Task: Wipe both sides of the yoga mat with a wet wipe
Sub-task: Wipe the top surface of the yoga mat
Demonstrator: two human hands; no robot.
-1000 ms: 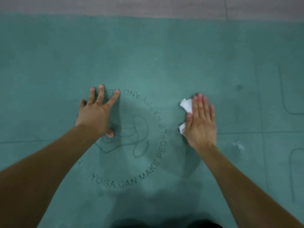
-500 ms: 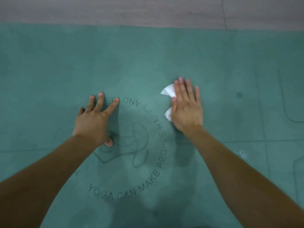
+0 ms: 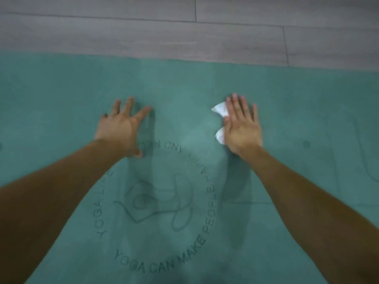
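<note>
Both our hands flat on the teal yoga mat (image 3: 61,95), wipe under the right.

Nearest us, the printed circular logo (image 3: 160,210); past it our left hand (image 3: 120,128) spreads open on bare mat, our right hand (image 3: 243,128) presses straight fingers on the white wet wipe (image 3: 219,110), corners poking out leftward. Beyond, grey plank floor (image 3: 143,33).

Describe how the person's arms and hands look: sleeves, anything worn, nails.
Both forearms are bare right to the frame edges, so no sleeve shows. The left hand and the right hand have no gloves, and no ring, watch or wristband is visible. The nails look short; the picture is too blurred to tell whether they are painted.
</note>
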